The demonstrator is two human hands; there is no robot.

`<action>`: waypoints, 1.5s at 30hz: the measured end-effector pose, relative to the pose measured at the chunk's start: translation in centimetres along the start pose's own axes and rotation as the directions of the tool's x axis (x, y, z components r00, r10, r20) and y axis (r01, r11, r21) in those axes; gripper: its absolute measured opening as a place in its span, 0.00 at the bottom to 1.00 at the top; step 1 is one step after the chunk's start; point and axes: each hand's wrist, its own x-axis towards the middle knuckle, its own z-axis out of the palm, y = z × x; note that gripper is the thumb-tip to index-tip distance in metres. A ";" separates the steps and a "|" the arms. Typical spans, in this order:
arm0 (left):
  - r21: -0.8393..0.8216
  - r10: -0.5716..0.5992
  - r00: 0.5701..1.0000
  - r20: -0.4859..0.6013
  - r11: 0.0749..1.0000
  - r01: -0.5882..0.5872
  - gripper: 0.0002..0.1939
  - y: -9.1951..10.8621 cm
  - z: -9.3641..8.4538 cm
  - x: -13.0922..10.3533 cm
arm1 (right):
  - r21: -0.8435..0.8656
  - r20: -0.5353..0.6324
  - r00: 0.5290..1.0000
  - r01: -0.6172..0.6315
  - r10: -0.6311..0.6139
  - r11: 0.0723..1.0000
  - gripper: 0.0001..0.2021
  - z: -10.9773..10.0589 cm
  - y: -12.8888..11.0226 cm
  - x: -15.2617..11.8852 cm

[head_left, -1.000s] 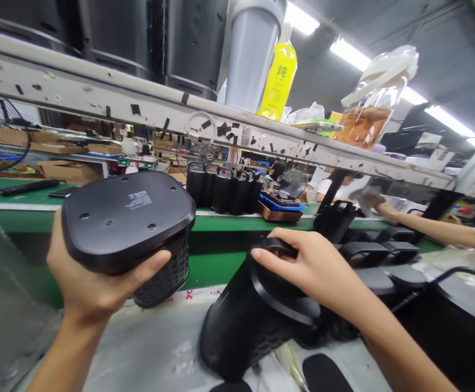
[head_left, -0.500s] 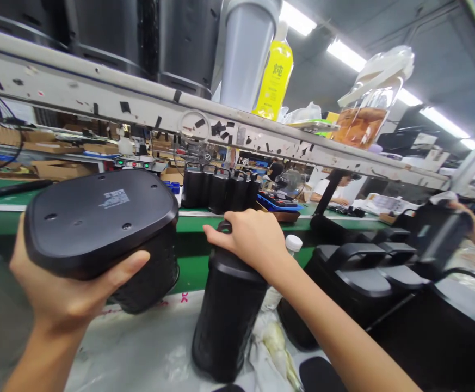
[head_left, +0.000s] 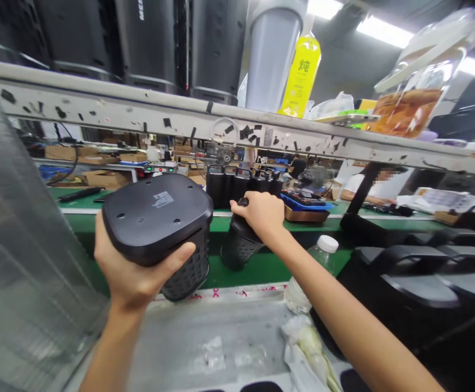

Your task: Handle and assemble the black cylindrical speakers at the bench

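Left hand grips a black speaker-like housing base-up, thumb across its near edge, fingers wrapped behind. Right hand is clamped over the top of a second black housing, held above the green conveyor belt. Open grey bench surface lies below; overhead shelf rail bounds above. A water bottle stands just beside the right forearm.

Your left hand holds a black unit tipped on its side, its flat underside facing you: smooth, rounded at the corners, with small screw holes and a small white label. Its side wall has a perforated grid texture. Your right hand grips the top of a second black unit, which has the same grid texture and leans slightly over the green belt.
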 end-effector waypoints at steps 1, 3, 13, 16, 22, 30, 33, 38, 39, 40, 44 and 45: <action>0.001 0.001 1.000 0.015 1.000 -0.001 0.51 0.2 -0.1 0.0 | 0.020 0.005 1.000 -0.008 0.008 1.000 0.18 0.8 -0.2 -0.2; -0.024 0.002 0.999 0.041 1.000 -0.001 0.48 0.5 -0.2 0.0 | 0.062 0.016 0.999 -0.039 0.038 0.997 0.18 2.2 -0.3 -0.5; -0.019 0.005 0.999 0.053 1.000 -0.004 0.39 0.6 -0.5 0.4 | 0.584 0.397 0.914 -0.324 0.086 0.744 0.20 1.5 2.5 -1.3; -0.027 -0.007 0.999 0.048 1.000 0.009 0.37 0.6 -0.7 0.6 | 0.725 0.535 0.845 -0.466 0.012 0.508 0.21 1.0 2.8 -3.0; -0.043 -0.023 0.999 0.048 0.999 0.025 0.35 0.9 -0.7 0.7 | 0.835 0.445 0.864 -0.496 0.236 0.240 0.26 4.2 3.3 -8.0; -0.021 0.004 0.997 0.076 1.000 -0.002 0.36 0.4 -1.0 0.6 | 0.791 0.172 0.923 -0.338 0.345 0.511 0.23 14.2 2.3 -10.5; -0.001 0.004 0.998 0.063 1.000 -0.004 0.35 0.1 -1.2 0.8 | 0.665 0.110 0.982 -0.187 0.152 0.723 0.21 15.6 0.9 -10.4; 0.067 0.011 0.999 0.053 0.998 -0.014 0.35 -0.4 -1.4 1.0 | 0.461 0.253 0.845 0.323 -0.471 0.827 0.10 17.3 -2.2 -10.6; 0.080 0.011 0.999 0.052 0.997 -0.015 0.36 -0.5 -1.5 1.1 | 0.439 0.292 0.773 0.414 -0.563 0.797 0.09 17.6 -2.9 -10.7; 0.084 0.012 0.999 0.047 0.996 -0.016 0.36 -0.6 -1.5 1.1 | 0.420 0.326 0.707 0.487 -0.628 0.766 0.09 17.9 -3.5 -10.7; 0.078 0.038 0.999 0.029 0.996 -0.040 0.34 -0.6 -1.8 1.3 | 0.384 0.404 0.544 0.629 -0.735 0.676 0.10 18.5 -5.5 -10.3; 0.075 0.045 0.998 0.032 0.996 -0.047 0.33 -0.6 -1.8 1.3 | 0.388 0.414 0.528 0.634 -0.741 0.669 0.09 18.5 -5.8 -10.2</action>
